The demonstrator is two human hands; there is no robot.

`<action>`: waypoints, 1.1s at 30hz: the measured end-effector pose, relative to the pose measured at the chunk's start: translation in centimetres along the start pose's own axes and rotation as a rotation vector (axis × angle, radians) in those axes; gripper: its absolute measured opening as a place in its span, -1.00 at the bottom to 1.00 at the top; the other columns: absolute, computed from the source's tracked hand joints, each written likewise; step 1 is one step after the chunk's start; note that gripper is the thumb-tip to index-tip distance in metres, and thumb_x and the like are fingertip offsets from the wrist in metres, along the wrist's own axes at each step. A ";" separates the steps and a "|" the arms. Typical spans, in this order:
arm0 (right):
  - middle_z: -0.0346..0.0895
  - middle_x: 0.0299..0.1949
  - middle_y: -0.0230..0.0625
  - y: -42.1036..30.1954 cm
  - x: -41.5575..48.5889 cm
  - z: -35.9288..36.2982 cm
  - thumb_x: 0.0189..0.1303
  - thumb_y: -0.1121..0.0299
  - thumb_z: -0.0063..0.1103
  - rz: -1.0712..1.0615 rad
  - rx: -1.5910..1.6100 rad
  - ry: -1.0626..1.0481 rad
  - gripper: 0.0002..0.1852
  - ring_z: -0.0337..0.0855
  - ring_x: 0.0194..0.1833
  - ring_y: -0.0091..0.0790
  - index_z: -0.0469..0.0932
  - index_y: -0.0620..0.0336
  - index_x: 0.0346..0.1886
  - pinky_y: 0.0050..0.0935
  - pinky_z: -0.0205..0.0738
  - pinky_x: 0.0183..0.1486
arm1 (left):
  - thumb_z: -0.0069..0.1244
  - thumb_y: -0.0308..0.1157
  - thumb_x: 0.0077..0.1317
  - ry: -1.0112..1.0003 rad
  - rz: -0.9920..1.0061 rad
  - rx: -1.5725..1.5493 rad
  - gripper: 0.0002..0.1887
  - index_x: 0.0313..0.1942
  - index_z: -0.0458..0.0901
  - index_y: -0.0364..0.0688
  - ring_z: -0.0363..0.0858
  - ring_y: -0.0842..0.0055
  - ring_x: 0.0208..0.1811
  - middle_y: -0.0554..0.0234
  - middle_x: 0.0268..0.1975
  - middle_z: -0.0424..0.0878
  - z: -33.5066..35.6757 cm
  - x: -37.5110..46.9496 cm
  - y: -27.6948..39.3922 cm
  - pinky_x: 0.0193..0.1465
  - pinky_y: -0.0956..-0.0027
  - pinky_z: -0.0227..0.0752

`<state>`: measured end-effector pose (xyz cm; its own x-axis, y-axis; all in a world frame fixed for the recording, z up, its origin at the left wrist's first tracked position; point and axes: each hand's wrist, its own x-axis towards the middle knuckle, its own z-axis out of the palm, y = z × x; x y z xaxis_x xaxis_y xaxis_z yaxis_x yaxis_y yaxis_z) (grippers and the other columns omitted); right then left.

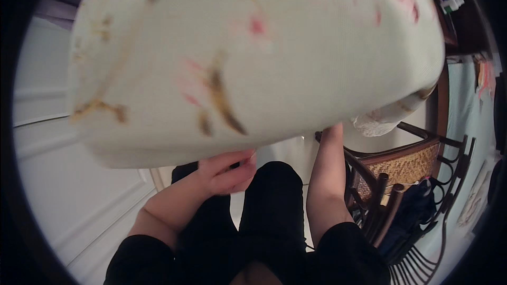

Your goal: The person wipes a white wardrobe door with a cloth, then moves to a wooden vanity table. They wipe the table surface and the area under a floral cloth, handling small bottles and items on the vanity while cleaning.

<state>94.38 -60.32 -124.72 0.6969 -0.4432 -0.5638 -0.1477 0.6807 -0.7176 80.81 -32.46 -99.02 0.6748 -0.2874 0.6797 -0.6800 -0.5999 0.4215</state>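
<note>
A large, bulky piece of off-white fabric with pink and brown floral print fills the upper view, close to the camera and slightly blurred. Whether it is a pillow or folded bedding, I cannot tell. Just beneath its lower edge is my left hand, fingers curled; any grip on the fabric is unclear. My right forearm reaches up behind the fabric, which hides the right hand. A crumpled whitish cloth hangs below the fabric's right end.
Dark rattan chairs with a woven panel stand at right, dark clothing heaped on one. White panelled doors line the left. A small white bottle is on dark furniture at upper right. My black-clad legs are below.
</note>
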 end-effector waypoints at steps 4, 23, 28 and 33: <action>0.64 -0.22 -0.25 3.0 8.5 -1.1 0.35 0.26 0.05 0.007 -0.038 -0.025 -0.68 0.61 -0.43 -0.34 0.58 0.22 0.05 -0.33 0.50 -0.44 | 0.05 -0.58 0.08 -0.002 -0.065 0.003 -0.55 -0.01 0.34 -0.14 0.48 0.23 -0.24 0.01 -0.05 0.42 -1.3 -0.9 0.0 -0.16 0.25 0.44; 0.69 -0.14 0.00 3.8 2.9 -11.0 0.33 0.21 0.02 -0.256 -0.951 0.027 -0.64 0.69 -0.11 0.00 0.64 0.27 -0.04 -0.11 0.52 0.00 | 0.28 -0.31 0.11 -0.688 0.047 -0.601 -0.22 0.35 0.30 -0.13 0.28 -0.03 0.38 -0.10 0.45 0.15 7.2 6.3 11.9 0.29 -0.01 0.36; 0.66 -0.09 0.07 1.1 1.8 -13.0 0.27 0.11 0.09 -0.303 -1.163 0.238 -0.55 0.66 -0.03 0.12 0.58 0.24 0.07 -0.09 0.51 0.05 | 0.22 -0.34 0.15 -0.599 0.095 -0.419 -0.16 0.43 0.17 -0.13 0.19 -0.06 0.42 -0.11 0.46 0.12 7.6 5.8 10.4 0.37 -0.05 0.27; 0.66 -0.11 0.08 -0.7 3.3 -13.9 0.28 0.10 0.07 -0.344 -1.310 0.360 -0.57 0.66 -0.02 0.09 0.60 0.21 0.05 -0.10 0.49 0.07 | 0.19 -0.39 0.17 -0.650 -0.093 -0.261 -0.20 0.40 0.18 -0.21 0.23 -0.04 0.39 -0.11 0.41 0.19 7.3 4.0 2.8 0.39 0.03 0.21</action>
<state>87.02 -70.40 -131.81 0.6455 -0.7335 -0.2130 -0.6867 -0.4353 -0.5822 83.73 -40.69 -99.50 0.7128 -0.6800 0.1717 -0.6027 -0.4688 0.6457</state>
